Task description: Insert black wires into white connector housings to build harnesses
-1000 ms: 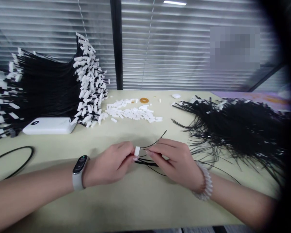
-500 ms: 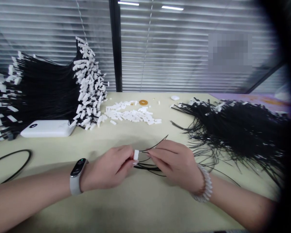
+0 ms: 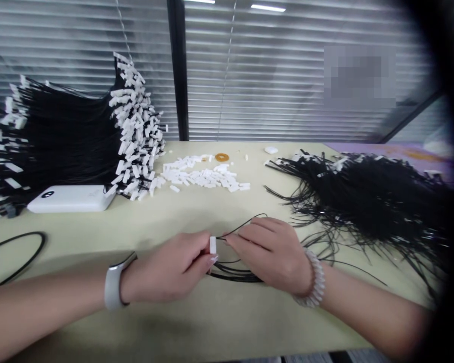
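Note:
My left hand (image 3: 174, 264) is closed, pinching a small white plastic connector housing (image 3: 212, 245) between thumb and fingers. From the right, my right hand (image 3: 274, 252) is closed on a thin black wire (image 3: 245, 222). Wire ends meet the right side of the housing; how deep they sit I cannot tell. Below and between the hands hang more black wires (image 3: 234, 275), which run behind my right hand. Its fingertips are partly hidden behind the knuckles.
Loose white housings (image 3: 208, 176) lie mid-table beside an orange ring (image 3: 222, 157). A stack of finished-looking black cables (image 3: 71, 136) stands left, behind a white power bank (image 3: 71, 198). Loose black wires (image 3: 371, 201) heap up at right. A black cable loop (image 3: 41, 242) lies at left.
My right hand has shifted slightly left, closer to the white housing. The free wire above it now bends into a loop. My left hand keeps its pinch; the view has moved a little.

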A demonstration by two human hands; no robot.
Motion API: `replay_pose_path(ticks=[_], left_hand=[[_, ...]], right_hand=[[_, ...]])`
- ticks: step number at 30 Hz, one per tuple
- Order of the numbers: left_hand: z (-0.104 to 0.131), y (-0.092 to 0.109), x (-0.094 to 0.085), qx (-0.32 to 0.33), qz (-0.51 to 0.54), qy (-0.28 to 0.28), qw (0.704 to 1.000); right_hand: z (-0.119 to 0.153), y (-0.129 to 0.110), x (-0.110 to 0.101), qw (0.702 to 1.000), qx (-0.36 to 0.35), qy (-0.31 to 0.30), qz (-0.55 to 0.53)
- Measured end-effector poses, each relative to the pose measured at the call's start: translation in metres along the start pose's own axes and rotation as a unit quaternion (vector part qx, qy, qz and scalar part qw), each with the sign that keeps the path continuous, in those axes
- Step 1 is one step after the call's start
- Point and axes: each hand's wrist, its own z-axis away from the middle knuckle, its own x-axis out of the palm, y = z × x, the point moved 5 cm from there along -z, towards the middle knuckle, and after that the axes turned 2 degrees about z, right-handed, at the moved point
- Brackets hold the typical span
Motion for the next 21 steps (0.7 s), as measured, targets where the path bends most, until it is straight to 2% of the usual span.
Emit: replay_pose_path(ticks=[5,7,11,13,15,18,19,21], left_hand=[[0.000,0.000,0.000,0.000,-0.013,0.004,1.000],[0.000,-0.002,0.001,0.000,0.017,0.006,1.000],[-0.005,-0.016,0.002,-0.041,0.192,0.041,0.980],[-0.007,-0.026,0.001,-0.073,0.265,0.075,0.959],[-0.008,-0.032,-0.001,-0.085,0.288,0.108,0.948],[-0.007,-0.033,-0.005,-0.070,0.275,0.138,0.949],[-0.007,-0.033,-0.006,-0.065,0.267,0.140,0.951],[-0.006,-0.031,-0.005,-0.060,0.250,0.135,0.957]], right_hand=[[-0.003,-0.001,0.004,1.000,0.007,0.000,-0.009],[-0.006,0.000,0.001,1.000,0.018,0.005,-0.013],[-0.010,0.010,-0.017,0.995,0.058,0.080,0.002],[-0.009,0.016,-0.024,0.994,0.066,0.082,0.014],[-0.007,0.022,-0.020,0.997,0.078,0.008,0.003],[-0.001,0.029,-0.001,0.978,0.123,-0.159,-0.057],[0.001,0.030,0.005,0.968,0.136,-0.196,-0.081],[0.003,0.028,0.015,0.952,0.153,-0.230,-0.128]])
